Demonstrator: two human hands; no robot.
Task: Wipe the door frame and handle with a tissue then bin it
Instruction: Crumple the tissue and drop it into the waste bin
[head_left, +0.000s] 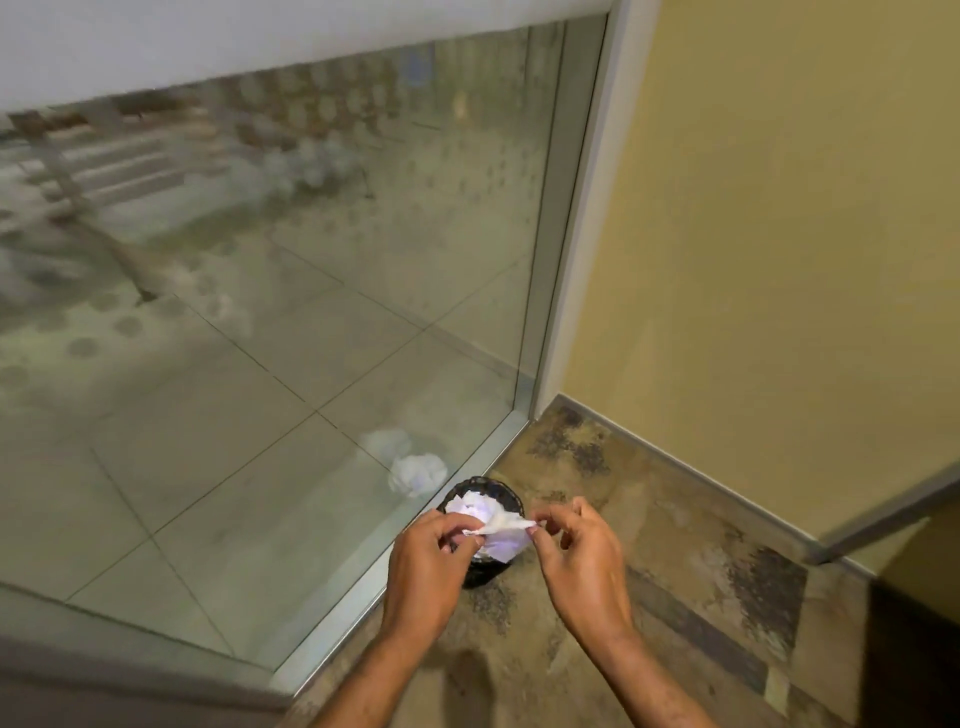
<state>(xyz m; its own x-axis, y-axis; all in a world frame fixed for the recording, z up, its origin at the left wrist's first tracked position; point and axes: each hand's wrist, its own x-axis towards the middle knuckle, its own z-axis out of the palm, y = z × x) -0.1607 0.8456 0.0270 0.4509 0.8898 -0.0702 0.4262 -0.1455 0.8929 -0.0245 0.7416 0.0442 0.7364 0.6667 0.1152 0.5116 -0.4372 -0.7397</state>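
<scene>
Big glass panel runs right beside the bin, which sits on the floor at its base. Both hands are just above the bin: left hand and right hand each pinch an end of the tissue, stretched sideways between them. Bin's straight below, so I'd guess letting go drops it in.

White tissue, black bin (woven-looking), mottled brown floor, yellow wall.
</scene>
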